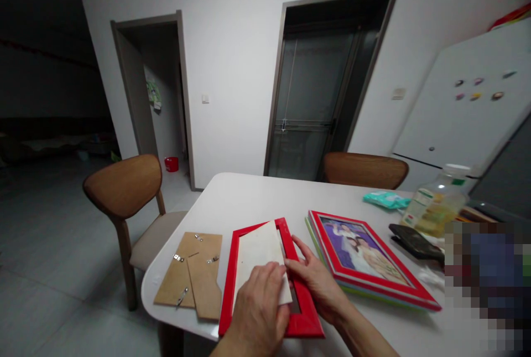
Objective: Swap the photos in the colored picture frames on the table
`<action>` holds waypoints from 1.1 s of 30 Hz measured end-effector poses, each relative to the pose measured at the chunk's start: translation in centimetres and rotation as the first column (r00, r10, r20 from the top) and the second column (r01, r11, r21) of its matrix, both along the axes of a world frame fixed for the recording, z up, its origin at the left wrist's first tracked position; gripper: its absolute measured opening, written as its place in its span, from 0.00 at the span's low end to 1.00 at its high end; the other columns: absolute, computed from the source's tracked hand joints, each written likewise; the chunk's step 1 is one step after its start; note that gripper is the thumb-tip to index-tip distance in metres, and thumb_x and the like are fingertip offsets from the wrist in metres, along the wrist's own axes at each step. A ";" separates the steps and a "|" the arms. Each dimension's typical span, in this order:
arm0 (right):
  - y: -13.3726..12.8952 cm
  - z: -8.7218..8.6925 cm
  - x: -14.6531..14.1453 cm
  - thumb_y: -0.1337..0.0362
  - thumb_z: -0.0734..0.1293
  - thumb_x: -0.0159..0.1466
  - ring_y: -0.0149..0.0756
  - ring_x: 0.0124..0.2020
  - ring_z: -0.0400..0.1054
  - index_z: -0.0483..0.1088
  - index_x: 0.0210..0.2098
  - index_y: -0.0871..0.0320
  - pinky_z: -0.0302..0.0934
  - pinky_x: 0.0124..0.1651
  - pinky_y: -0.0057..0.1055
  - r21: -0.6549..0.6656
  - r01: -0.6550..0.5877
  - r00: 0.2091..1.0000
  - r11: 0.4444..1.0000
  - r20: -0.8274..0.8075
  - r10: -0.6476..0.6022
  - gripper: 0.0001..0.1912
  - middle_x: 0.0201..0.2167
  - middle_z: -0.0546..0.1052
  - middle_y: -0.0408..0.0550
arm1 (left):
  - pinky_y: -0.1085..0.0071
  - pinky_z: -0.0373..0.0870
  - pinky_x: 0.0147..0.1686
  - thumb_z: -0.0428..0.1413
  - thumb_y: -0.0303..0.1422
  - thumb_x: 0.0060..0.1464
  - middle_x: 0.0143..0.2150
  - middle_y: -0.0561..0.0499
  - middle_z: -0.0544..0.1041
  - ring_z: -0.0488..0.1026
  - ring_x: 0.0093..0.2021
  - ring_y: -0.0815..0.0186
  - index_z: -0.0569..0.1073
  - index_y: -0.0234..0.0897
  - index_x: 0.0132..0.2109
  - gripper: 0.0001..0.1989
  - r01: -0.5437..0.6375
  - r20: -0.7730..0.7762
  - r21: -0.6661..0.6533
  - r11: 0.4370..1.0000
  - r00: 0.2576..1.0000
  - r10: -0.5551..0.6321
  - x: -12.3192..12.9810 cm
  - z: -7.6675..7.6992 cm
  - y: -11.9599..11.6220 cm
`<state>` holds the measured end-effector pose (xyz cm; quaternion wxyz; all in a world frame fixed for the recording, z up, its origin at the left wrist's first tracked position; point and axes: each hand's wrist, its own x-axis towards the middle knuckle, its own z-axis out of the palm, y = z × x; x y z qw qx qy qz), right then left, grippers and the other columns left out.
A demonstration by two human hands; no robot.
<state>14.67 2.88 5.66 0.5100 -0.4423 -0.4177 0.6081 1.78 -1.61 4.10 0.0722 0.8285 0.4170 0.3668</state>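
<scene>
A red picture frame [228, 290] lies on the white table, with a white sheet [257, 252] tilted inside its opening. My left hand [261, 304] is over the lower part of the sheet, fingers bent and pressed together at its right edge. My right hand [311, 277] holds the right side of the red frame, fingers around its border. To the left lies a brown backing board [170, 285] with metal clips and a stand flap. On the right, a red-bordered framed photo [360, 252] rests on top of other frames, one with a green edge.
A clear bottle of yellowish liquid [435, 202], a teal packet [385, 200] and a black object [415, 242] are at the table's right. Wooden chairs stand at the left [124, 185] and far side [365, 169]. A white fridge [464, 108] is at the right.
</scene>
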 end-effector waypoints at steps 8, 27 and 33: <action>2.2 -3.5 2.6 0.62 0.61 0.49 0.29 0.17 0.61 0.52 0.54 0.63 0.53 0.21 0.24 0.116 0.036 0.825 0.993 0.557 -0.095 0.34 0.17 0.67 0.37 | 0.71 0.69 0.29 0.48 0.27 0.45 0.35 0.49 0.70 0.70 0.30 0.65 0.63 0.36 0.48 0.20 -0.360 0.419 -0.196 0.912 0.810 0.410 -6.1 2.3 1.1; 2.3 -4.5 2.6 0.66 0.58 0.52 0.41 0.42 0.63 0.65 0.43 0.66 0.53 0.47 0.34 0.402 -0.142 0.242 0.904 0.900 -0.362 0.20 0.40 0.70 0.58 | 0.63 0.65 0.39 0.48 0.33 0.46 0.36 0.48 0.72 0.70 0.38 0.59 0.66 0.36 0.44 0.16 -0.513 0.071 -0.300 0.804 0.829 0.555 -12.0 -3.6 0.7; 2.4 -4.7 -2.4 0.66 0.58 0.52 0.30 0.23 0.64 0.57 0.51 0.62 0.59 0.29 0.28 0.264 -0.145 0.699 0.953 0.709 -0.090 0.26 0.30 0.72 0.47 | 0.57 0.57 0.51 0.50 0.28 0.43 0.52 0.42 0.65 0.60 0.53 0.55 0.62 0.35 0.51 0.24 -0.251 0.001 -0.149 0.956 0.967 0.254 -8.3 -3.8 -0.1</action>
